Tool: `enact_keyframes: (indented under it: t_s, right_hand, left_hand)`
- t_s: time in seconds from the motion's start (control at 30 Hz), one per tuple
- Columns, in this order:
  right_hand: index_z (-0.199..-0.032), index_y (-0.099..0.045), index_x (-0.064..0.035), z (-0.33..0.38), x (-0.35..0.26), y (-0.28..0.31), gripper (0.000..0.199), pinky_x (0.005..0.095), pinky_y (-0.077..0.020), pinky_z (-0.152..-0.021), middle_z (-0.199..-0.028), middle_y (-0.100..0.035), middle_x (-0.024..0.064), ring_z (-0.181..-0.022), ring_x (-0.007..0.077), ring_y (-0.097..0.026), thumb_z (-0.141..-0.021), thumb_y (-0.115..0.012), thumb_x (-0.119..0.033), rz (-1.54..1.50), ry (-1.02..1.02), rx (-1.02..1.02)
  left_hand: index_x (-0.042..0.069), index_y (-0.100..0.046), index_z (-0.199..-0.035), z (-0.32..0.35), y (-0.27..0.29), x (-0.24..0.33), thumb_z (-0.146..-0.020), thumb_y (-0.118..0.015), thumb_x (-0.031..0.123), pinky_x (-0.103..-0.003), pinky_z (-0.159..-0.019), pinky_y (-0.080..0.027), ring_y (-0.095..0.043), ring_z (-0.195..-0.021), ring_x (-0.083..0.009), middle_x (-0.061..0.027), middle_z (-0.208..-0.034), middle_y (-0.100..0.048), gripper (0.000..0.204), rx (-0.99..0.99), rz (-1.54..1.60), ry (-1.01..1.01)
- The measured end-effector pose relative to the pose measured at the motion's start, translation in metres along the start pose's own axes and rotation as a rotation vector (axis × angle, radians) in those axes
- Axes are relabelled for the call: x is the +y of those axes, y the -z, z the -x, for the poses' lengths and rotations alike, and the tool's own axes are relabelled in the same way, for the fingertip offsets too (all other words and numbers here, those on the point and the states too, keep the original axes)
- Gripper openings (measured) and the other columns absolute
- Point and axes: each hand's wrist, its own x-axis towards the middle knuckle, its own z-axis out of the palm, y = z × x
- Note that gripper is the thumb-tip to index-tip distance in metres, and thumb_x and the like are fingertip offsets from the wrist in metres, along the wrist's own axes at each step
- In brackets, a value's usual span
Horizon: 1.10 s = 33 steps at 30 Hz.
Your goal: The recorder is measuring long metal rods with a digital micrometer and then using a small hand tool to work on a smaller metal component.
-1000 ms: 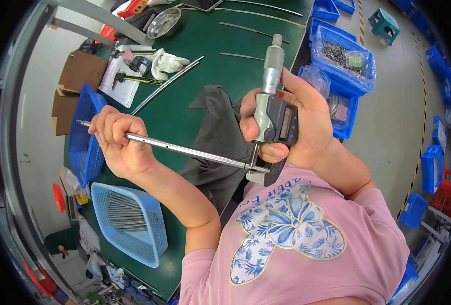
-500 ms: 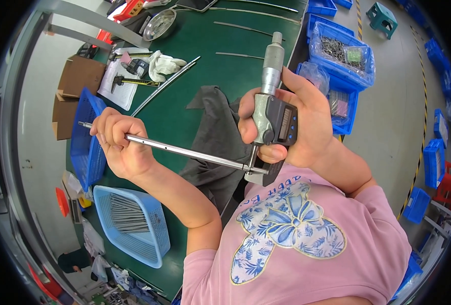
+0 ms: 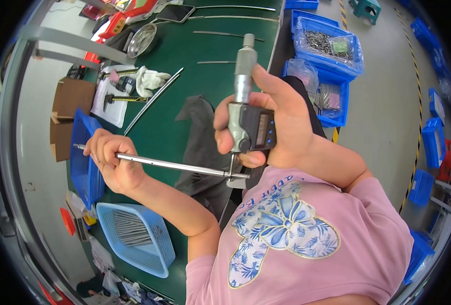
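Grey cloth [image 3: 205, 152] (on green table [image 3: 195, 86])

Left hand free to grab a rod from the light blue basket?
Probably not as is: the left hand is closed around the metal rod seated in the micrometer. The light blue basket lies open just below it.
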Motion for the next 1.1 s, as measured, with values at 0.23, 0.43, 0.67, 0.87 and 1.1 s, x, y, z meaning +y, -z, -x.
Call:
enact_keyframes:
  t_s: [0.23, 0.43, 0.67, 0.87, 1.1]
  right_hand:
    - [-0.080, -0.056, 0.0046, 0.002, 0.000, 0.001, 0.068, 0.0231, -0.0386, -0.037, -0.066, -0.059, 0.0175, -0.037, 0.0170, -0.046, -0.077, -0.036, -0.060, -0.025, 0.014, -0.027]
    - [-0.082, -0.056, 0.0059, -0.001, 0.004, -0.003, 0.071, 0.0247, -0.0379, -0.033, -0.067, -0.057, 0.0218, -0.035, 0.0191, -0.045, -0.080, -0.028, -0.059, 0.060, 0.033, -0.013]
    - [-0.084, -0.054, 0.0075, 0.003, 0.004, -0.001, 0.065, 0.0240, -0.0406, -0.037, -0.068, -0.058, 0.0205, -0.042, 0.0182, -0.051, -0.084, -0.025, -0.050, -0.054, 0.038, -0.090]
    - [-0.082, -0.055, 0.0069, 0.001, 0.001, -0.004, 0.067, 0.0227, -0.0402, -0.037, -0.068, -0.059, 0.0194, -0.042, 0.0173, -0.051, -0.078, -0.034, -0.057, -0.037, -0.014, -0.039]
    - [-0.079, -0.056, 0.0055, -0.003, -0.005, -0.006, 0.065, 0.0226, -0.0384, -0.035, -0.065, -0.058, 0.0183, -0.039, 0.0157, -0.048, -0.080, -0.033, -0.055, 0.135, 0.142, -0.037]
  left_hand:
    - [0.007, -0.048, -0.066, -0.002, 0.002, -0.003, -0.081, -0.044, 0.009, -0.019, -0.034, -0.016, -0.027, -0.036, -0.0055, -0.0003, -0.054, -0.036, 0.016, -0.001, 0.042, -0.006]
    - [0.007, -0.047, -0.064, 0.000, -0.001, 0.001, -0.080, -0.044, 0.009, -0.020, -0.034, -0.015, -0.027, -0.036, -0.0054, 0.0000, -0.053, -0.035, 0.017, -0.021, 0.042, 0.007]
    - [0.008, -0.047, -0.063, 0.002, -0.003, -0.002, -0.080, -0.044, 0.010, -0.020, -0.034, -0.015, -0.026, -0.036, -0.0052, 0.0001, -0.052, -0.034, 0.017, -0.027, 0.090, 0.004]
    - [0.008, -0.047, -0.064, 0.000, -0.001, -0.002, -0.081, -0.045, 0.010, -0.020, -0.033, -0.014, -0.025, -0.035, -0.0053, 0.0000, -0.052, -0.034, 0.017, -0.004, 0.102, -0.003]
    - [0.002, -0.049, -0.092, 0.006, -0.001, -0.030, -0.085, -0.038, 0.017, -0.024, -0.047, -0.036, -0.043, -0.058, -0.0138, -0.0061, -0.074, -0.046, 0.020, 0.067, -0.626, -0.169]
